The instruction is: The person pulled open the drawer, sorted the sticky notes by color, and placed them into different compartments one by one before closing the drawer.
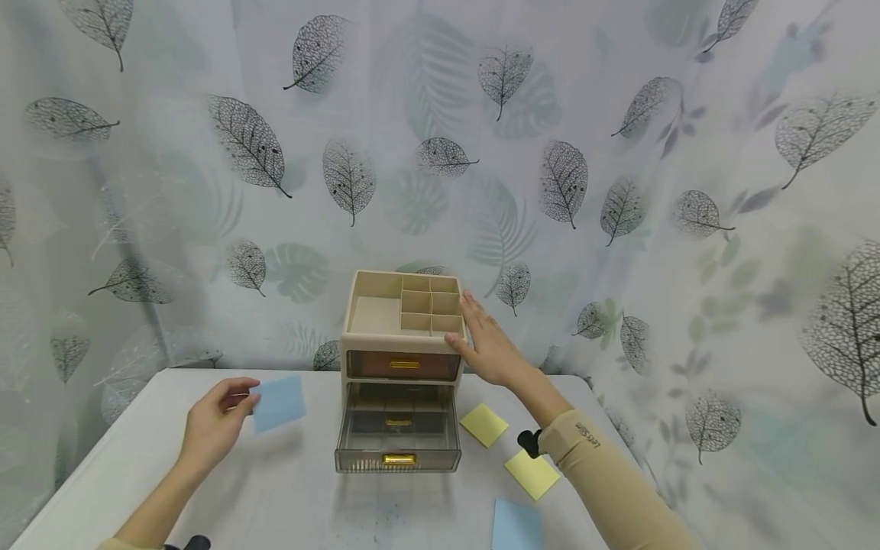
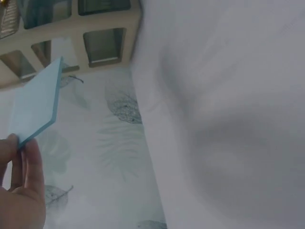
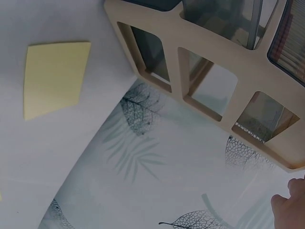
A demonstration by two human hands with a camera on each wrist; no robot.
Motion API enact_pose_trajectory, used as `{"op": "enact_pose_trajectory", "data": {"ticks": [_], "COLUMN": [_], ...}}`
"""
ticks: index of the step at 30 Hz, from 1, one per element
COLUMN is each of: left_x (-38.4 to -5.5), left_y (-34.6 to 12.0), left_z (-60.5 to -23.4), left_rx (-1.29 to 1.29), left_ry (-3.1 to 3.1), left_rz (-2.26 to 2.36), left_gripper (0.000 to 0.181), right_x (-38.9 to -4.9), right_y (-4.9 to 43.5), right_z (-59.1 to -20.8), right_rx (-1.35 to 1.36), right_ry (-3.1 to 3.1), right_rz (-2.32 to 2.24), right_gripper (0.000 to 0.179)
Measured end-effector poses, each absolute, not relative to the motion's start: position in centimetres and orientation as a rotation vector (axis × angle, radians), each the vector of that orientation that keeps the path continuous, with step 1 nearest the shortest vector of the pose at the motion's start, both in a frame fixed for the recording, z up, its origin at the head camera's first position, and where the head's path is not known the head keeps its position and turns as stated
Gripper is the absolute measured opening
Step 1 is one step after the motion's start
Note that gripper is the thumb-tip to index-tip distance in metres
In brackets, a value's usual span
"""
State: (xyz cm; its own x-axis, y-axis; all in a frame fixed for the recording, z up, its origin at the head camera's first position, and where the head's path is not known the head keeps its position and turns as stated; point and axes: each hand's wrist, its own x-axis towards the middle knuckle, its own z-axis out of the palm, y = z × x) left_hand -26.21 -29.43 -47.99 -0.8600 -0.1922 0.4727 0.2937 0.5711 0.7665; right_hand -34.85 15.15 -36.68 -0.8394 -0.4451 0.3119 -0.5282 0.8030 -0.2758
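My left hand [image 1: 215,428] pinches a light blue sticky note pad [image 1: 279,403] between thumb and fingers, left of a beige desktop organizer [image 1: 374,305] and raised over the table. In the left wrist view the pad [image 2: 38,102] is tilted and shows its thin edge. My right hand [image 1: 490,347] rests against the organizer's right side, fingers straight, thumb at the front top edge. Below the organizer's closed top drawer [image 1: 371,365], a clear grey drawer [image 1: 364,461] stands pulled out, with nothing visible in it. Another gold handle [image 1: 397,422] shows through its plastic.
On the white table [image 1: 289,504], right of the organizer, lie two yellow sticky note pads, the farther one [image 1: 484,425] and the nearer one [image 1: 532,475]. Another blue pad [image 1: 517,525] lies by the front edge. A leaf-print curtain [image 1: 426,191] hangs behind the table.
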Motion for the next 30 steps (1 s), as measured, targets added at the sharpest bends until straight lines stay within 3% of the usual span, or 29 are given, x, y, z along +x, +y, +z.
{"op": "enact_pose_trajectory", "data": {"ticks": [13,30], "left_x": [-25.1,-24.0], "left_y": [-25.9,-21.2], "left_z": [-44.9,-43.6], "left_rx": [-0.195,-0.338], "left_ry": [-2.183,-2.206], "left_rz": [-1.44,-1.579], "left_gripper": [0.025,0.025], "right_x": [-34.8,-34.9], "right_y": [15.1,15.1], "right_z": [-36.8,-36.8], "right_rx": [0.751,0.752], "right_ry": [-2.759,-2.742], "right_rz": [0.515,0.5], "right_gripper": [0.084,0.084]}}
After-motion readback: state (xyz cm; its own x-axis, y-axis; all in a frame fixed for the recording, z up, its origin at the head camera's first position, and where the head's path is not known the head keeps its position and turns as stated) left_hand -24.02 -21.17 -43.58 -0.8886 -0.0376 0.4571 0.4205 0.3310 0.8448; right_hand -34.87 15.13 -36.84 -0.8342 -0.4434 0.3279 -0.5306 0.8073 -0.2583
